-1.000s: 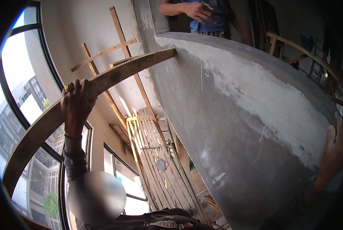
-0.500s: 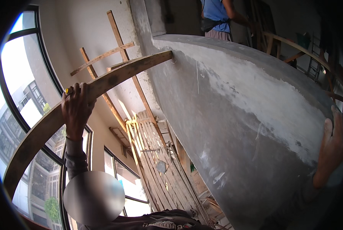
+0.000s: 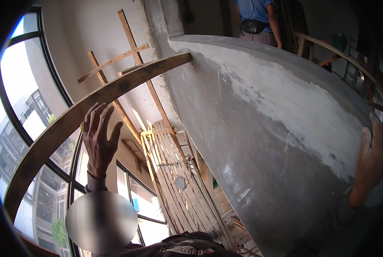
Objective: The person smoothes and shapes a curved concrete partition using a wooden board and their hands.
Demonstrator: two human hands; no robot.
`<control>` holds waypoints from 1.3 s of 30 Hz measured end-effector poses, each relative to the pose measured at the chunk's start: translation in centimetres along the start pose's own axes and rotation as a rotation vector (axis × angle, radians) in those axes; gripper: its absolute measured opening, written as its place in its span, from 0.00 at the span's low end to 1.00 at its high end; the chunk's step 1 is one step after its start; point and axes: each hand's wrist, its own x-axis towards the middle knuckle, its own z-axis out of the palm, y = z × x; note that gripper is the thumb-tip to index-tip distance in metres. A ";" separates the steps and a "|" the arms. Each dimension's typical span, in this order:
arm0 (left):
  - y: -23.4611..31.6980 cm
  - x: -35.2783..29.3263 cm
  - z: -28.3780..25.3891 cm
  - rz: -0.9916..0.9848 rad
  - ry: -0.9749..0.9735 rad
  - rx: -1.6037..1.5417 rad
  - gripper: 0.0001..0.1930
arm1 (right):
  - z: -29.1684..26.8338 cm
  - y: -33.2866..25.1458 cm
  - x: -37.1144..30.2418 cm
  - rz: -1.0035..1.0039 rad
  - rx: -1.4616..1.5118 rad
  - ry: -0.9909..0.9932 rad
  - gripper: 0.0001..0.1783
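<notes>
Left fingers (image 3: 105, 118) released beside curved beam (image 3: 125, 85), right fingers (image 3: 377, 136) extended against plastered wall (image 3: 260, 137), pale-lettered dark shirt (image 3: 190, 240)

From my remote seat I see a dark left sleeve (image 3: 96, 184), a yellowish ring (image 3: 84, 127) on the left hand (image 3: 99, 143), and a dark shirt (image 3: 180, 241) with pale lettering (image 3: 185, 250). The right sleeve (image 3: 332, 222) is dark, blurring into shadow.

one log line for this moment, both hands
left hand: open, fingertips at beam, contact unclear | right hand: against grey wall | co-worker: beyond wall
</notes>
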 end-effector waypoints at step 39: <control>33.9 31.0 6.7 0.749 -0.561 -1.172 0.50 | -4.4 -3.9 3.0 -0.046 0.157 0.127 0.23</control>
